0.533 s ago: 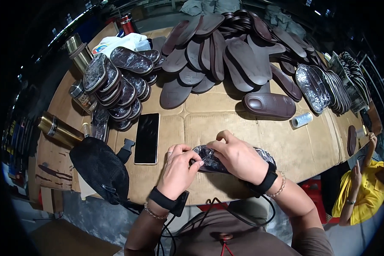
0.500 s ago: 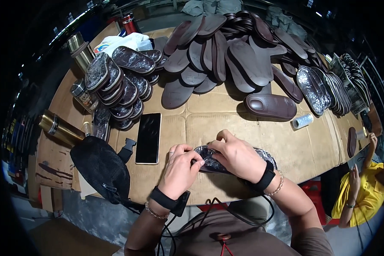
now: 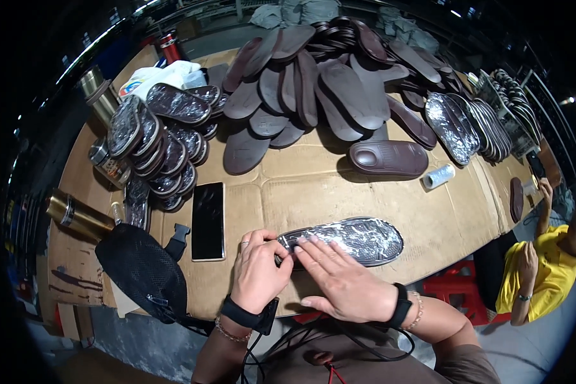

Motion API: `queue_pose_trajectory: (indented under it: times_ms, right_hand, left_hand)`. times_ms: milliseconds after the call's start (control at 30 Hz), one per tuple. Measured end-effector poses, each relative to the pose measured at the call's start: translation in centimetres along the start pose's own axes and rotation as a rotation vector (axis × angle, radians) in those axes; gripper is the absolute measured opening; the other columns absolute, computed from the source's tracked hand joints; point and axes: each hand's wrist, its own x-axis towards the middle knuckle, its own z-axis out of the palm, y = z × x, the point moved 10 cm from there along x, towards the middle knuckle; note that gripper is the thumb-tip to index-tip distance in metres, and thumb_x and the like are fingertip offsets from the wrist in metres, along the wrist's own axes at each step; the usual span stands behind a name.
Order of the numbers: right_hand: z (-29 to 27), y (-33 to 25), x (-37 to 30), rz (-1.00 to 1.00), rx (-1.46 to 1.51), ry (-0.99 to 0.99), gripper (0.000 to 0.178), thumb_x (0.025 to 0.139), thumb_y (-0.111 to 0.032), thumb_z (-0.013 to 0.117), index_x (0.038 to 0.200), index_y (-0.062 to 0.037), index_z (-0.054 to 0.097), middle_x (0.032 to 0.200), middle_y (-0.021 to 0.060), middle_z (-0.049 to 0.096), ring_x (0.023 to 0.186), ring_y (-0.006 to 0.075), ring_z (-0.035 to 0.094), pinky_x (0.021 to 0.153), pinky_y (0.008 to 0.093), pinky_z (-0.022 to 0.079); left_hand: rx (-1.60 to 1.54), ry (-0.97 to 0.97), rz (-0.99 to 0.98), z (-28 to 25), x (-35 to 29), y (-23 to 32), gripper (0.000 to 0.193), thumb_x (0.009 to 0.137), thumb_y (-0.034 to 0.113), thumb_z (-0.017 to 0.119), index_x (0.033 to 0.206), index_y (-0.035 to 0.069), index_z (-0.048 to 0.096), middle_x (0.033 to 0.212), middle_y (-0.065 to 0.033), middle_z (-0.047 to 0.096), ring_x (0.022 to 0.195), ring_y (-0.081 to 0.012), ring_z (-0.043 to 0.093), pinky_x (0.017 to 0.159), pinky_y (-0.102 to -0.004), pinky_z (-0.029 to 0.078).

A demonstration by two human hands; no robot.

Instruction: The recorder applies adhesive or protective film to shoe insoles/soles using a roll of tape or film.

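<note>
The sole, wrapped in clear film, lies crosswise on the cardboard at the near edge of the table, textured face up. The left hand is at its left end, thumb and fingers closed on that end; whether they pinch film or edge cannot be told. The right hand lies flat, fingers straight, fingertips resting on the left part of the sole, palm on its near side. The fingertips of both hands are close together; the right end of the sole is uncovered.

Left of the left hand lies the phone, then the pouch. Beyond the phone, at far left, stands the wrapped stack. Beyond the sole lies the bare sole, with the roll just right of it. The pile occupies the far middle.
</note>
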Motion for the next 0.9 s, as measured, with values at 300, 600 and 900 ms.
queue_pose_trajectory:
  times_ms: [300, 600, 900]
  right_hand:
    - [4.9, 2.2, 1.0, 0.042, 0.011, -0.032, 0.092, 0.099, -0.047, 0.059, 0.160, 0.0111, 0.023, 0.169, 0.0287, 0.024, 0.159, 0.0399, 0.021, 0.130, 0.0487, 0.014]
    - [1.2, 7.1, -6.6, 0.310, -0.119, 0.077, 0.091, 0.100, -0.053, 0.060, 0.159, 0.0093, 0.029, 0.167, 0.0284, 0.029, 0.156, 0.0425, 0.028, 0.127, 0.0517, 0.023]
    - [0.5, 9.3, -9.5, 0.385, -0.143, 0.182, 0.094, 0.098, -0.057, 0.060, 0.159, 0.0076, 0.030, 0.165, 0.0279, 0.033, 0.155, 0.0417, 0.029, 0.128, 0.0500, 0.021]
  left_hand:
    - [-0.103, -0.228, 0.149, 2.4, -3.2, 5.0, 0.072, 0.093, 0.007, 0.057, 0.158, -0.009, 0.030, 0.162, -0.0304, 0.034, 0.153, -0.0455, 0.031, 0.127, -0.0487, 0.027]
    - [0.171, -0.313, 0.210, 4.4, -4.3, 5.6, 0.074, 0.086, 0.009, 0.058, 0.153, -0.012, 0.037, 0.162, -0.0320, 0.035, 0.154, -0.0455, 0.031, 0.127, -0.0524, 0.024]
    - [0.140, -0.290, 0.091, 2.7, -3.7, 6.8, 0.066, 0.088, 0.005, 0.055, 0.152, -0.005, 0.045, 0.160, -0.0306, 0.039, 0.153, -0.0444, 0.034, 0.126, -0.0498, 0.028]
